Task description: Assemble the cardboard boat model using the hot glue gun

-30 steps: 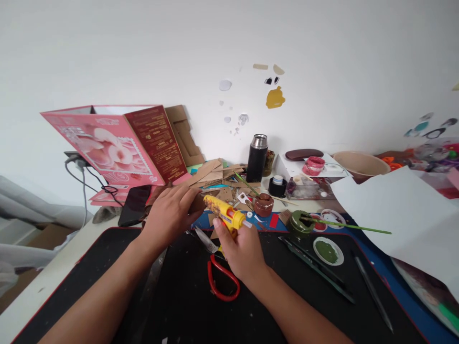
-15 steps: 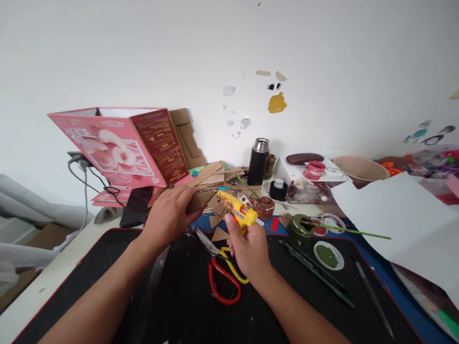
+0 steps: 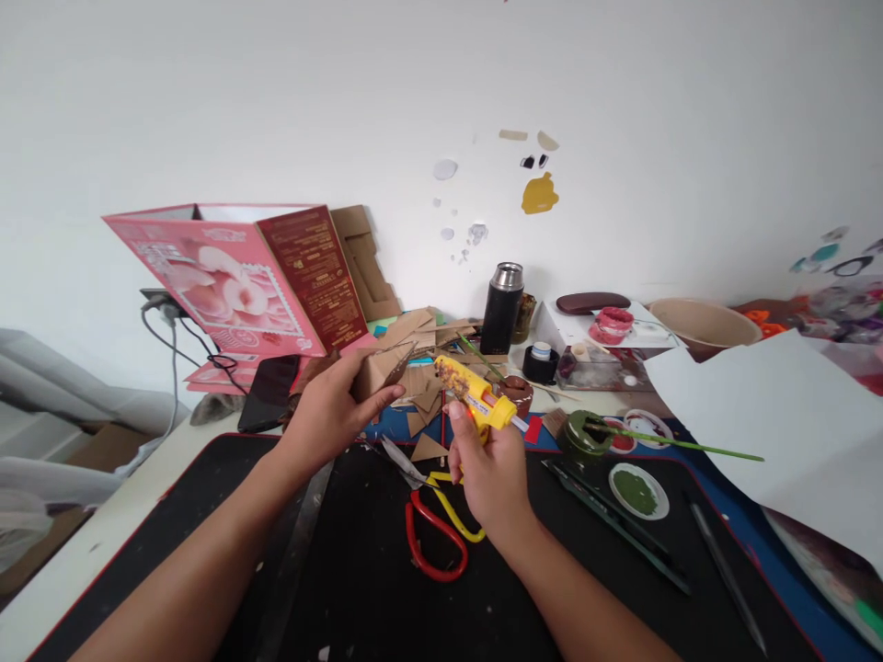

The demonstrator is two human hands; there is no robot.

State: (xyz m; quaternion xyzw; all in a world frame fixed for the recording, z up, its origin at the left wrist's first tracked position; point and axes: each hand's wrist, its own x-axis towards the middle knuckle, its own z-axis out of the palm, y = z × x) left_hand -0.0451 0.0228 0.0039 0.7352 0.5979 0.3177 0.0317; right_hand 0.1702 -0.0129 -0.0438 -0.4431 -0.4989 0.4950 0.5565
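Observation:
My left hand grips a folded piece of cardboard between thumb and fingers, above the back edge of the black mat. In my right hand is a yellow glue gun, its nozzle pointing up and left, a short gap from the cardboard. A clear glue stick pokes out of its rear. Scissors with one red and one yellow handle lie on the mat below both hands.
Cardboard scraps pile up behind my hands, beside a black flask. A pink box and a phone are at left. Paint jars, a green brush, pens and white paper occupy the right.
The cardboard in my left hand has been turned, so more of its face shows. The glue gun is now slightly farther right, with a wider gap to the cardboard.

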